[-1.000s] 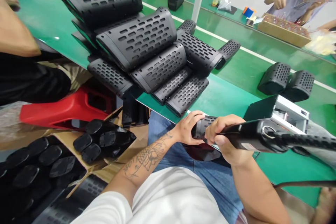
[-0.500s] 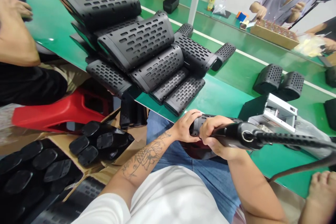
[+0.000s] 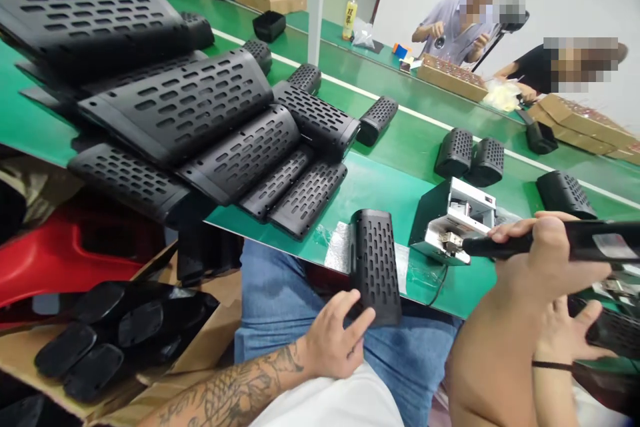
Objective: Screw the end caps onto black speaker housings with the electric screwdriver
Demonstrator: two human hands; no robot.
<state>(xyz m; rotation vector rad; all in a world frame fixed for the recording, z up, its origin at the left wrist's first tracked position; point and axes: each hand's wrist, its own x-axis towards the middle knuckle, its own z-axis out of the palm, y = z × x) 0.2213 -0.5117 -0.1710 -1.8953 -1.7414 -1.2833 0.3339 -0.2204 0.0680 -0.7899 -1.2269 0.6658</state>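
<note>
A black perforated speaker housing point(image 3: 375, 267) stands on end on a silver foil sheet point(image 3: 337, 247) at the green bench's near edge. My left hand point(image 3: 335, 333) sits just below it, fingers spread, with the fingertips at its lower end. My right hand point(image 3: 545, 260) is shut around a black corded hand tool point(image 3: 585, 240), whose thin tip reaches into a white metal fixture point(image 3: 450, 220) on the bench. Below my right hand, a co-worker's hand point(image 3: 565, 340) with a dark wristband lies apart from mine.
Several large black perforated housings point(image 3: 175, 107) lie piled on the bench at left. A cardboard box point(image 3: 200, 340) of black end caps and a red stool point(image 3: 75, 267) are below the edge. Further housings point(image 3: 467, 157) stand to the right, with co-workers beyond.
The housing has left my hands and now stands on the foil. My right hand has carried the tool rightward to the fixture, and my left hand has dropped lower. The view has turned.
</note>
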